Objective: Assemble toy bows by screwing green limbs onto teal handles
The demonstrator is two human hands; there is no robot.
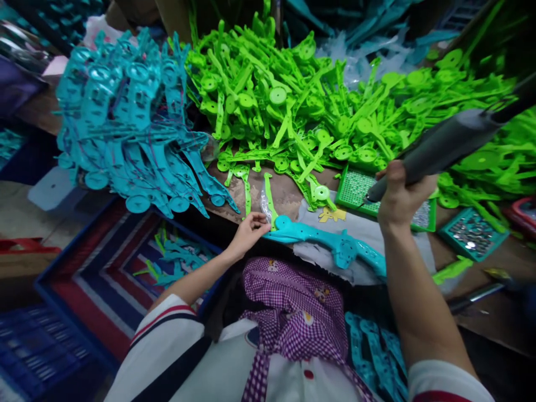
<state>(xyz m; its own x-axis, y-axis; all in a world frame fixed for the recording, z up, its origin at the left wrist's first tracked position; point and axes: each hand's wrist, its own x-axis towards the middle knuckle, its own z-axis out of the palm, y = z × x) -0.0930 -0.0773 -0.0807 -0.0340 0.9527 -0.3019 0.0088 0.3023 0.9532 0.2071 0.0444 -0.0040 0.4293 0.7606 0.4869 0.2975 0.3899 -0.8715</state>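
Note:
My right hand [402, 198] is wrapped round a dark grey electric screwdriver [448, 142]. Its tip points down to the left, over a green screw tray [350, 188] full of small screws. With fingers pinched together, my left hand [252, 230] grips the left end of a turquoise plastic toy part [318, 234], shaped like a long curved gun or bow body. A bright green strip [268, 195] with a clear curved piece stands out from that end, by my fingertips. The turquoise part lies across a pale cloth [368, 226] at the table's front edge.
A large heap of green plastic parts [268, 95] covers the back of the table. Stacked turquoise parts [125, 111] stand at the left. A teal tray of metal pieces [473, 233] sits right. Below left is a blue-rimmed bin [104, 279] with a striped lining and loose parts.

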